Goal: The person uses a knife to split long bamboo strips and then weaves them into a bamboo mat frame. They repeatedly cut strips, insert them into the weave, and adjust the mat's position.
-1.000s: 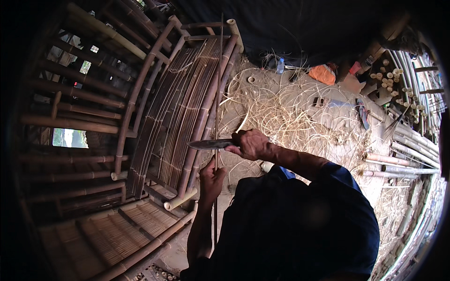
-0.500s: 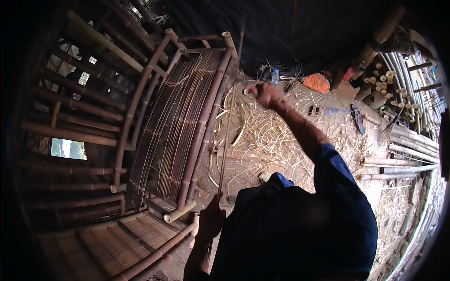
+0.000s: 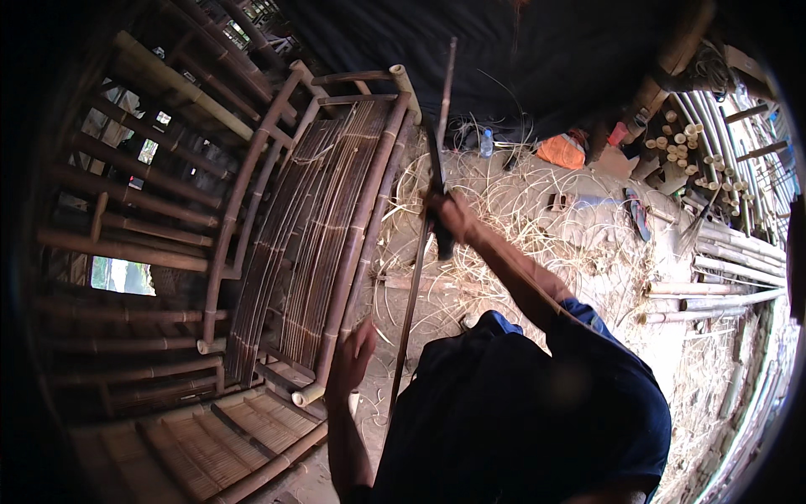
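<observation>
My right hand (image 3: 452, 217) is closed around a long dark-bladed knife (image 3: 435, 160), whose blade points away from me past the bench's far end. A long thin bamboo strip (image 3: 409, 315) runs from beside my body, past the right hand, and on toward the black sheet. Whether the right fingers also touch the strip is unclear. My left hand (image 3: 357, 357) is off the strip, raised beside the near right corner of the bamboo bench (image 3: 336, 277). Its fingers are extended and it holds nothing visible. Loose dark slats lie along the bench seat.
Pale bamboo shavings (image 3: 504, 244) cover the floor. Beyond them are a plastic bottle (image 3: 486, 143), an orange bag (image 3: 561, 152) and a black sheet (image 3: 537, 59). Bamboo poles (image 3: 714, 290) are stacked on the right. A slatted bamboo surface (image 3: 176, 445) stands at near left.
My left hand has let go of the strip and moved left toward the bench. My right hand has come nearer and left, with the knife now plainly visible. The strip's far end has shifted right.
</observation>
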The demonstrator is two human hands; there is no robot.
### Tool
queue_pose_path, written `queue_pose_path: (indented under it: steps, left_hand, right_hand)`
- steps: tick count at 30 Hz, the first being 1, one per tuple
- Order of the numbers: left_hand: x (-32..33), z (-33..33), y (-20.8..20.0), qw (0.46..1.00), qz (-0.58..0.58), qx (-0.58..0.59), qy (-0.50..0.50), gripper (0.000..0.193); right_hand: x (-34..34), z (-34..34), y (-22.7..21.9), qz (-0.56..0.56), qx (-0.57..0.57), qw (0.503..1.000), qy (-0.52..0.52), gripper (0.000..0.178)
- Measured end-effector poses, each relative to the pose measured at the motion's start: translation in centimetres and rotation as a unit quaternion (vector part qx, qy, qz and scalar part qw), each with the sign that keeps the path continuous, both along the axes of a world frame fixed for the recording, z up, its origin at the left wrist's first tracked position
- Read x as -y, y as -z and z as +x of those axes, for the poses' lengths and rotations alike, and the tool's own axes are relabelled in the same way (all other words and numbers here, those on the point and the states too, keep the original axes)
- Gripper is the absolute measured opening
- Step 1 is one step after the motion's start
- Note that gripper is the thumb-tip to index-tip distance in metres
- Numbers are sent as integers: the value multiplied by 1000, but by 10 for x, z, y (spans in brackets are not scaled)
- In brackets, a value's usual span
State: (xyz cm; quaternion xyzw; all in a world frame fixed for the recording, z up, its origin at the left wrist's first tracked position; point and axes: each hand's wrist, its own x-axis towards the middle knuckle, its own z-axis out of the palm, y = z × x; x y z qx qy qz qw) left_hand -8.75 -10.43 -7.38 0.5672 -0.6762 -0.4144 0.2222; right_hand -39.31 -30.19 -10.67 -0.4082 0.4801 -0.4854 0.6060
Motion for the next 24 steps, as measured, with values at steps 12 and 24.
queue_pose_path:
  steps: [12, 24]
  left_hand:
    - [71, -87, 25, 930, 91, -295, -197, 36]
    - [-6, -68, -1, 981, -100, 106, -128, 41]
  right_hand:
    - [-55, 11, -4, -440, -546, 713, -23, 75]
    - [17, -39, -16, -240, -624, 739, -84, 81]
